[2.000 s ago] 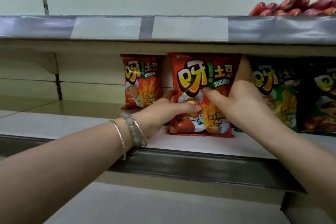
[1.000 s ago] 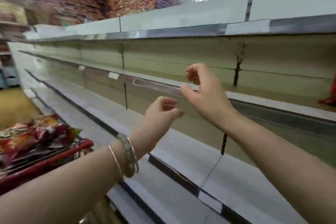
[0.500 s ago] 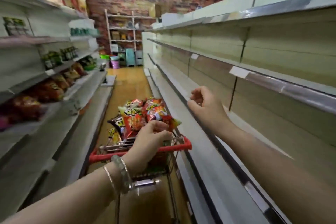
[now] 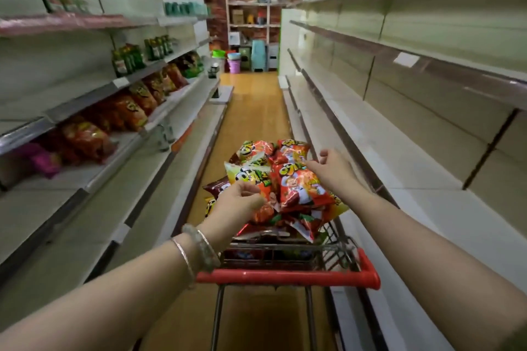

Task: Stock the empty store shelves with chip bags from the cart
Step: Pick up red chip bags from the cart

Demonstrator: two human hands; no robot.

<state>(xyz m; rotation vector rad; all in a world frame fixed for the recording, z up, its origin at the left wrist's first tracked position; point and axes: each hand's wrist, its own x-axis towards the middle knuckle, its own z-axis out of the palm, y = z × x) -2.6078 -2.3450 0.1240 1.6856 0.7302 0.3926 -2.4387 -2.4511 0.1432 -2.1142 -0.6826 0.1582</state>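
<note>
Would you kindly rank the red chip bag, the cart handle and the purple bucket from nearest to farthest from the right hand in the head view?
1. Red chip bag, on top of the pile, right beside the right hand.
2. Cart handle, the red bar nearer the person.
3. Purple bucket, on the floor at the aisle's far end.

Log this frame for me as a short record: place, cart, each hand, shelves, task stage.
place: store aisle
cart: red-handled, straight ahead, heaped with chip bags
left hand: fingers curled on the bags, grip unclear
right hand: loosely curled over a red bag, holding nothing
right shelves: bare
left shelves: partly stocked with snack bags and bottles
stage: reaching into cart, no bag lifted yet
</note>
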